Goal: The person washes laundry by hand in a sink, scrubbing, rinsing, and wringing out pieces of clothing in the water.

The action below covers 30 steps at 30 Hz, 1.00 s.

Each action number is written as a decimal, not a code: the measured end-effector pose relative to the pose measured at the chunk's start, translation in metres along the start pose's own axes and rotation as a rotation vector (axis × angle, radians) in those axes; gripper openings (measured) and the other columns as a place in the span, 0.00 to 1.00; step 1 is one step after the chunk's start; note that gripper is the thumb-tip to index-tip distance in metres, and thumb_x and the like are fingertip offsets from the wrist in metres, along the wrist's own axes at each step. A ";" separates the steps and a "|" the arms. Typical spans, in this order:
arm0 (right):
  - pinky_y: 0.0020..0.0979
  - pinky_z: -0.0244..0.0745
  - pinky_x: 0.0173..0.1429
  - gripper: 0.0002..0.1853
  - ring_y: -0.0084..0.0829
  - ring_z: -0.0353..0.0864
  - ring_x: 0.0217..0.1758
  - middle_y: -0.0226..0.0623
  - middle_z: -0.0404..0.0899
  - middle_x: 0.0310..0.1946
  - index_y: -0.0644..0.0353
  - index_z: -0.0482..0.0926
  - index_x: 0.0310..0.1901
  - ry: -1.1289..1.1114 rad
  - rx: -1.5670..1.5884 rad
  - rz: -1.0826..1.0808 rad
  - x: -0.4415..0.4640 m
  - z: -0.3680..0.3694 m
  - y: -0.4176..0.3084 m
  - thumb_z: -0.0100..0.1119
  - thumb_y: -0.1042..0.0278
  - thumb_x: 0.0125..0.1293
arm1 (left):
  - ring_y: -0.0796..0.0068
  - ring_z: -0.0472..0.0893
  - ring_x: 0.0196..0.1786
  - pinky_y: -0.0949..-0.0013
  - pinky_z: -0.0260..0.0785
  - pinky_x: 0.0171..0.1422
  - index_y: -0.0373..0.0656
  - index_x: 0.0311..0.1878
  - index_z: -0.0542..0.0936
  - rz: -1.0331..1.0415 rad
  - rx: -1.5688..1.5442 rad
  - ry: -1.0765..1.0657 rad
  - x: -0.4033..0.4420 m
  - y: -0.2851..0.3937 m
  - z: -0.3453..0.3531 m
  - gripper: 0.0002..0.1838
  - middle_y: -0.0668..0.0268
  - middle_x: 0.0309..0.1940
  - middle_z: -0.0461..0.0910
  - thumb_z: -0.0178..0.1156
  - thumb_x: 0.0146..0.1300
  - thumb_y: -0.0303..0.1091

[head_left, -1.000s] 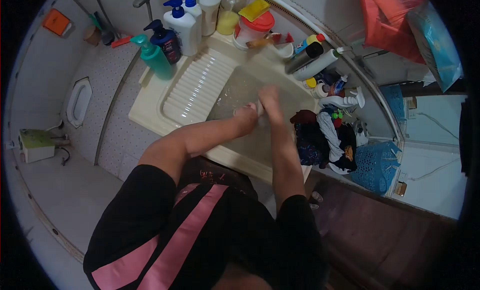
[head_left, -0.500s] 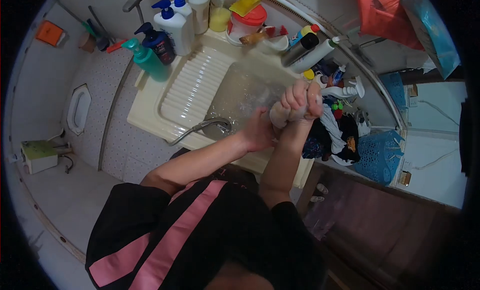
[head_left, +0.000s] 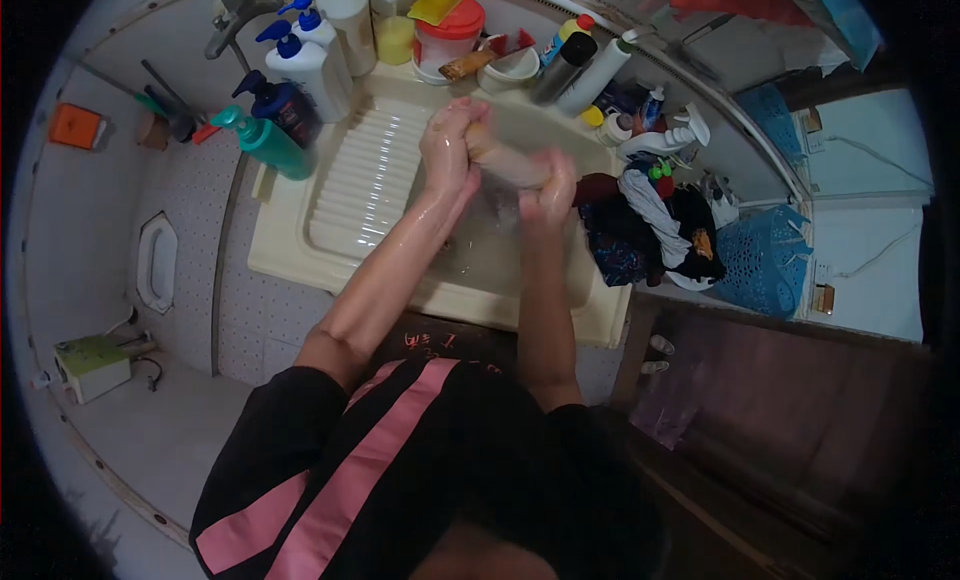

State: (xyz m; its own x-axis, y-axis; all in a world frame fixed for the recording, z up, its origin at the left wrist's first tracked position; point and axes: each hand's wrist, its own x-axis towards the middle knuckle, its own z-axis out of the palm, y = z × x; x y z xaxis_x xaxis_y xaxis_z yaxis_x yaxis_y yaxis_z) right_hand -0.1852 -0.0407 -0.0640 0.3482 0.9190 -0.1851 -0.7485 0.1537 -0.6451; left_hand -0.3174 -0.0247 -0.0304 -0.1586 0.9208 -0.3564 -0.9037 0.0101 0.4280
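Over the basin of a cream laundry sink (head_left: pixel 470 298), a pale wet cloth (head_left: pixel 507 166) is stretched and twisted between my two hands. My left hand (head_left: pixel 452 145) is closed round its upper left end. At the lower right end, my right hand (head_left: pixel 551 186) grips the cloth, its fingers slightly blurred. Both hands look wet. Cloudy water (head_left: pixel 480 242) stands in the basin below, and the ribbed washboard (head_left: pixel 368 180) lies left of my hands. What kind of cloth it is I cannot make out.
Pump bottles (head_left: pixel 262 145) line the sink's left back corner. A red-lidded tub (head_left: pixel 450 42) and spray cans (head_left: pixel 567 68) stand along the back. Dark and white laundry (head_left: pixel 655 230) is heaped at the right, beside a blue basket (head_left: pixel 765 260). A tap (head_left: pixel 235 25) rises at the back left.
My hands were close together at the basin's right side, the left with spread fingers. Now they are apart, the left farther up and left, with the cloth drawn out between them.
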 end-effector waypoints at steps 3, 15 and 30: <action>0.36 0.74 0.41 0.04 0.31 0.75 0.35 0.35 0.73 0.30 0.59 0.69 0.32 -0.034 -0.018 0.176 -0.002 -0.028 0.012 0.53 0.72 0.65 | 0.64 0.80 0.46 0.64 0.73 0.52 0.31 0.43 0.75 0.138 0.302 -0.162 -0.008 0.000 -0.007 0.11 0.56 0.41 0.79 0.56 0.56 0.23; 0.30 0.71 0.55 0.23 0.26 0.75 0.51 0.35 0.74 0.50 0.63 0.71 0.54 -0.719 -0.156 0.191 -0.049 -0.025 -0.026 0.48 0.51 0.67 | 0.59 0.76 0.30 0.60 0.69 0.35 0.43 0.23 0.75 0.803 1.289 -1.574 -0.065 -0.001 0.027 0.05 0.63 0.23 0.72 0.62 0.43 0.29; 0.28 0.66 0.22 0.11 0.23 0.72 0.15 0.33 0.73 0.14 0.61 0.73 0.20 -0.500 -1.123 0.346 0.019 -0.054 0.041 0.59 0.65 0.54 | 0.67 0.80 0.33 0.62 0.74 0.33 0.46 0.18 0.77 0.938 1.592 -2.106 -0.056 -0.075 -0.064 0.05 0.67 0.21 0.75 0.61 0.33 0.33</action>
State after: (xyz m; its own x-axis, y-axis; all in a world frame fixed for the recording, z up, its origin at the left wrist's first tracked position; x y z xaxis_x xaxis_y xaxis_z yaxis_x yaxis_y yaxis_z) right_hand -0.1787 -0.0367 -0.1337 -0.2005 0.9231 -0.3281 0.2145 -0.2854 -0.9341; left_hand -0.2666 -0.1021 -0.0956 0.9457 -0.0556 0.3204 -0.1096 -0.9821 0.1530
